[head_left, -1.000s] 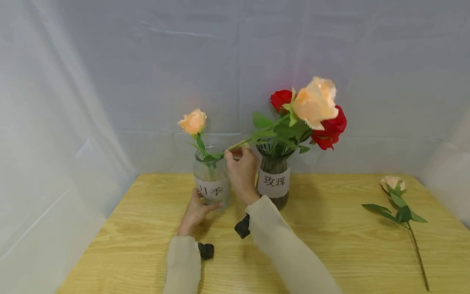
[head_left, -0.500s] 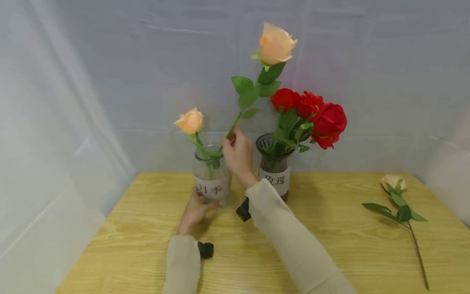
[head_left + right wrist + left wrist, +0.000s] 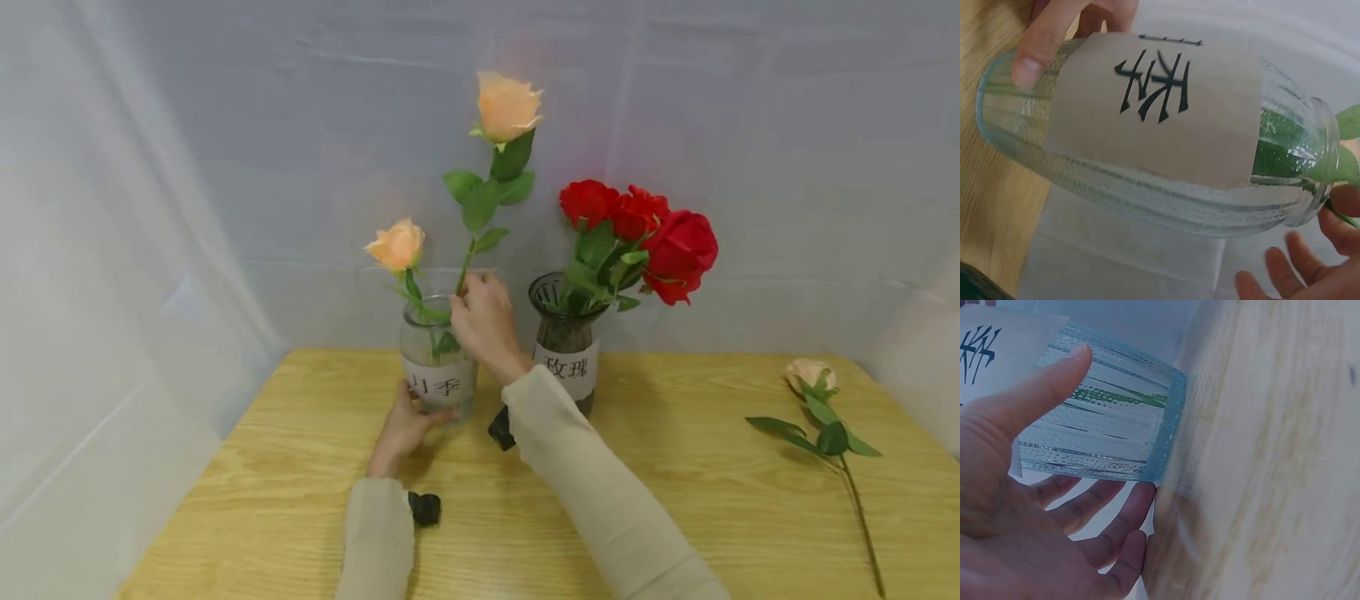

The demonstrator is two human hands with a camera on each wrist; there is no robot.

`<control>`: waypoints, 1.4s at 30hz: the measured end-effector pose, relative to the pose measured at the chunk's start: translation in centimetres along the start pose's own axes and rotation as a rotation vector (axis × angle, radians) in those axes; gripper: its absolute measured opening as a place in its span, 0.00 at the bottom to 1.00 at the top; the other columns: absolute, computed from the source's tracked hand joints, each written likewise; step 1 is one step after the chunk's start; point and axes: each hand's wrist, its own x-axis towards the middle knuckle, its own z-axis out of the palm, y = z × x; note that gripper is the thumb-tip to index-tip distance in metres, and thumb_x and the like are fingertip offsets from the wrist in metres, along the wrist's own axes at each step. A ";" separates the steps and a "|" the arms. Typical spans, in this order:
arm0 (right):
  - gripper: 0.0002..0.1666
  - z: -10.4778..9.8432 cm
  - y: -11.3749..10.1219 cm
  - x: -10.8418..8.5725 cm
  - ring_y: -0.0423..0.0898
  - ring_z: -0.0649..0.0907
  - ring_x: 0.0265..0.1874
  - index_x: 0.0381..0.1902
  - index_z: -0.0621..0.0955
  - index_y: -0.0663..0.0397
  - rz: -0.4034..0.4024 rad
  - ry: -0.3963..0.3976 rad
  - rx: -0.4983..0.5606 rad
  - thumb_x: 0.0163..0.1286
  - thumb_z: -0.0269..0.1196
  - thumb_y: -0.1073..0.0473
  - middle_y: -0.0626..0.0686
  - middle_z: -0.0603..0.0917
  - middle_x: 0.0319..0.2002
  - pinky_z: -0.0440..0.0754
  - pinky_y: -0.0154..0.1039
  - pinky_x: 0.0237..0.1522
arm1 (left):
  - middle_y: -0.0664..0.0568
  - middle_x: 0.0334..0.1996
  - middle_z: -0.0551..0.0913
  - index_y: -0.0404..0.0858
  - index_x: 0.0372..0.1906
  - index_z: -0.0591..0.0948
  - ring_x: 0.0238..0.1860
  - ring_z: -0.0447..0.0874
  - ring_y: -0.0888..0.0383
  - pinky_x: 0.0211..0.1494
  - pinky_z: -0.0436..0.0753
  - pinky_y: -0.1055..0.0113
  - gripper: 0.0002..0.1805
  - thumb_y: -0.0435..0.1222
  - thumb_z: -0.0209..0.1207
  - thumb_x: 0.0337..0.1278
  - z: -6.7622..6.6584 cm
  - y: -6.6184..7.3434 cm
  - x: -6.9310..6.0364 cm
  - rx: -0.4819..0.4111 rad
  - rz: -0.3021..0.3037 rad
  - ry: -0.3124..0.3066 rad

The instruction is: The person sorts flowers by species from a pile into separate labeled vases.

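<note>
My left hand point(image 3: 401, 429) holds the lower part of a clear glass vase point(image 3: 422, 343), its thumb across the front and fingers along the side. A white paper label point(image 3: 1147, 119) with black characters wraps that vase. At the vase's mouth, my right hand point(image 3: 486, 323) pinches the green stem of a tall peach rose point(image 3: 508, 108). The stem leans up and slightly right, and its lower part runs into the mouth. Another peach rose point(image 3: 397, 246), shorter, stands in the same vase. Green stem ends point(image 3: 1122, 397) show through the glass in the left wrist view.
Right of the clear vase stands a dark ribbed glass vase point(image 3: 562, 333), also labelled, with several red roses point(image 3: 681, 254) leaning right. A pale peach rose point(image 3: 813, 375) lies at the table's right side. A pale sheet point(image 3: 345, 150) hangs behind the wooden table point(image 3: 675, 467).
The peach rose in my right hand has swung from leaning right over the red roses to nearly upright, then shifted left and down at the clear vase. My left hand stays on the vase.
</note>
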 end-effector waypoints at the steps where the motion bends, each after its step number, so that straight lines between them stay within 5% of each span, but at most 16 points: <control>1: 0.11 0.0 0.0 0.0 0.57 0.74 0.50 0.35 0.78 0.63 -0.003 -0.025 -0.030 0.78 0.55 0.62 0.61 0.77 0.49 0.74 0.52 0.50 | 0.27 0.70 0.61 0.29 0.74 0.54 0.71 0.60 0.30 0.71 0.64 0.38 0.47 0.31 0.70 0.56 0.0 0.0 0.0 -0.001 -0.002 0.002; 10: 0.13 -0.7 0.0 0.2 0.55 0.76 0.46 0.34 0.81 0.61 -0.001 -0.151 -0.123 0.78 0.55 0.61 0.59 0.79 0.44 0.75 0.50 0.47 | 0.27 0.71 0.59 0.30 0.75 0.53 0.71 0.60 0.29 0.71 0.63 0.37 0.49 0.31 0.71 0.56 0.0 0.2 0.0 -0.005 -0.021 -0.005; 18: 0.10 -1.1 0.9 -1.0 0.52 0.79 0.33 0.36 0.85 0.61 -0.014 0.052 0.061 0.75 0.59 0.63 0.58 0.82 0.38 0.79 0.46 0.37 | 0.26 0.69 0.62 0.29 0.73 0.55 0.70 0.62 0.29 0.71 0.65 0.38 0.46 0.29 0.70 0.55 0.3 0.0 0.1 -0.001 0.002 0.007; 23: 0.08 -1.5 1.8 -2.4 0.51 0.81 0.32 0.36 0.85 0.59 0.017 0.083 0.149 0.75 0.60 0.63 0.55 0.83 0.34 0.80 0.45 0.34 | 0.26 0.70 0.62 0.29 0.73 0.55 0.70 0.61 0.30 0.71 0.64 0.38 0.47 0.31 0.71 0.55 0.2 0.0 0.0 0.028 0.000 0.013; 35: 0.06 -3.2 3.9 -6.0 0.47 0.80 0.24 0.38 0.83 0.62 0.086 -0.038 0.216 0.74 0.61 0.64 0.55 0.82 0.31 0.80 0.40 0.27 | 0.24 0.69 0.62 0.27 0.74 0.54 0.67 0.66 0.28 0.67 0.70 0.38 0.48 0.31 0.71 0.55 0.0 -0.1 -0.2 0.056 0.016 0.012; 42: 0.07 -4.7 5.7 -7.9 0.48 0.82 0.24 0.42 0.81 0.62 0.199 -0.170 0.307 0.76 0.58 0.63 0.54 0.80 0.29 0.85 0.40 0.25 | 0.24 0.69 0.61 0.26 0.74 0.53 0.67 0.66 0.27 0.67 0.70 0.38 0.50 0.31 0.72 0.55 -0.1 -0.2 -0.3 0.074 0.018 0.008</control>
